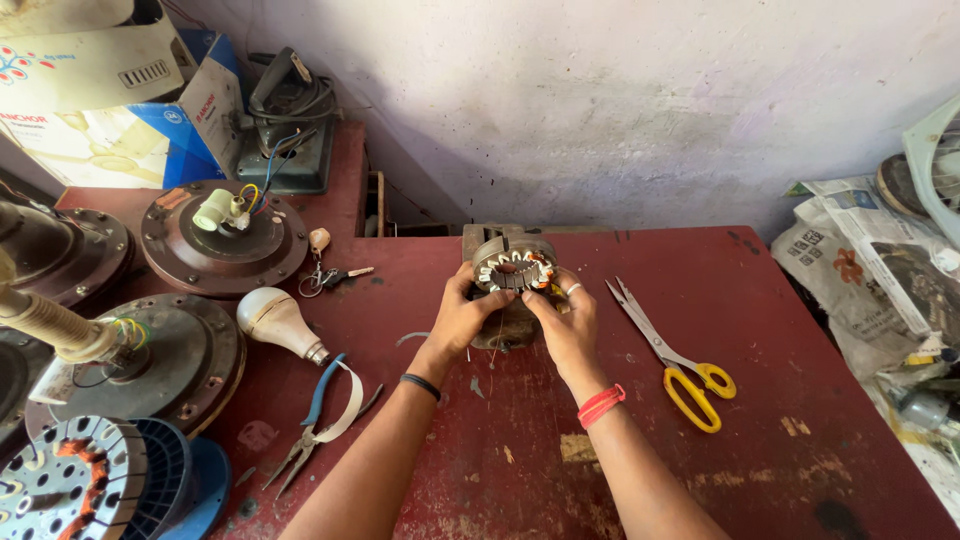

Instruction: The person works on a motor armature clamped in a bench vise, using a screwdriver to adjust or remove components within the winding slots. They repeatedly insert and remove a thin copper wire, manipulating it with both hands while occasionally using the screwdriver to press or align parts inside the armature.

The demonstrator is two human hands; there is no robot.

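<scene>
Left hand [462, 318] and right hand [566, 325] pinched motor stator [512, 267] over worktop [700, 450]. Probably heavy, stiff; copper windings fragile, so best gripped by outer iron rim.

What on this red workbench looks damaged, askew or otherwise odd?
The table paint is worn, with bare chipped patches near the front. A light bulb lies loose on its side beside the pliers. Both hands, left hand and right hand, hold the motor stator; nothing looks spilled.
</scene>
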